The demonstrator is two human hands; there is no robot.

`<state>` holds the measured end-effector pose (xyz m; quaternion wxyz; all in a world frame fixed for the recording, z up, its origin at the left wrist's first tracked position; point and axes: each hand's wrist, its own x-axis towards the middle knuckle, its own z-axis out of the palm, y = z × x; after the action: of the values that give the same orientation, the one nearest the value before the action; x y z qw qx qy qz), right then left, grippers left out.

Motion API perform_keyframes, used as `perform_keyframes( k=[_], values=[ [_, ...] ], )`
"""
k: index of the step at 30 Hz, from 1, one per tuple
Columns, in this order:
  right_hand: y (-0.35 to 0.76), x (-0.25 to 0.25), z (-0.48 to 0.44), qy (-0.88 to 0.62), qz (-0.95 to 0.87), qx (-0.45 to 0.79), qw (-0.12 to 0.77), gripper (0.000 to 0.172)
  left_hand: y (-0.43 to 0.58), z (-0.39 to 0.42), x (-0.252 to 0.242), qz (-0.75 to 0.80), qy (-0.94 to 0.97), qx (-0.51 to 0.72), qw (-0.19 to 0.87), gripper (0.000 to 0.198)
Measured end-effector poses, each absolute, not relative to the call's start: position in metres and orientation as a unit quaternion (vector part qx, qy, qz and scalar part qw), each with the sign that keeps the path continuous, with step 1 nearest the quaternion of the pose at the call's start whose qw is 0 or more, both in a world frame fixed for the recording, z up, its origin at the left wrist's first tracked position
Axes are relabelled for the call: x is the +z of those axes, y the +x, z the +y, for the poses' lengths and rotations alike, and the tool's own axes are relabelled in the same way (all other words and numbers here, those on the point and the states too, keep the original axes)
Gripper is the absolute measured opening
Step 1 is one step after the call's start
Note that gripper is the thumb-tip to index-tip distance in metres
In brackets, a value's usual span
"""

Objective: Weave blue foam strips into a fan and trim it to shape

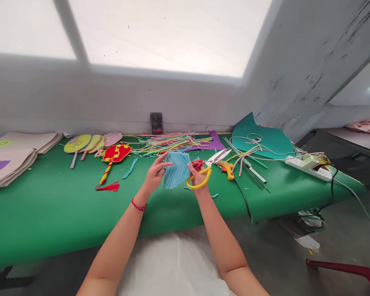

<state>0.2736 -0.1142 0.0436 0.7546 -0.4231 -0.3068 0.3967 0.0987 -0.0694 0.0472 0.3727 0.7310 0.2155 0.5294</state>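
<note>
A light-blue ribbed piece of pipe cleaners laid side by side (177, 170) is held up above the table between my hands. My left hand (156, 174) has its fingers at the piece's left edge, some of them in front of it. My right hand (199, 177) pinches the right edge with the thumb in front. The same hand also carries yellow-handled scissors (208, 170), the loops around the fingers and the blades parted toward the upper right. Beside the scissors shows a red-handled tool (197, 164), partly hidden.
Loose pipe cleaners (172, 142) pile up behind my hands. A red-and-yellow fan (117, 153) with a tassel and paler fans (77, 144) lie left. To the right are a yellow glue gun (227, 169) with a cord, a teal sheet (265, 142) and a power strip (308, 167).
</note>
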Motion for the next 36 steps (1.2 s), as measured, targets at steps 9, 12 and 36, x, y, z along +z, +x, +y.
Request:
perform_keyframes(
  k=[9,12,36],
  values=[
    [0.264,0.036,-0.114,-0.457,-0.328,0.385,0.732,0.038,0.114,-0.072,0.042,0.303,0.515,0.471,0.649,0.064],
    [0.254,0.035,-0.115,-0.463,-0.367,0.401,0.7,0.039,0.114,-0.079,0.045,0.309,0.508,0.441,0.673,0.057],
    [0.306,0.029,-0.16,-0.678,-0.626,0.095,0.374,0.046,0.113,-0.068,0.041,0.334,0.345,0.648,0.591,0.054]
  ],
)
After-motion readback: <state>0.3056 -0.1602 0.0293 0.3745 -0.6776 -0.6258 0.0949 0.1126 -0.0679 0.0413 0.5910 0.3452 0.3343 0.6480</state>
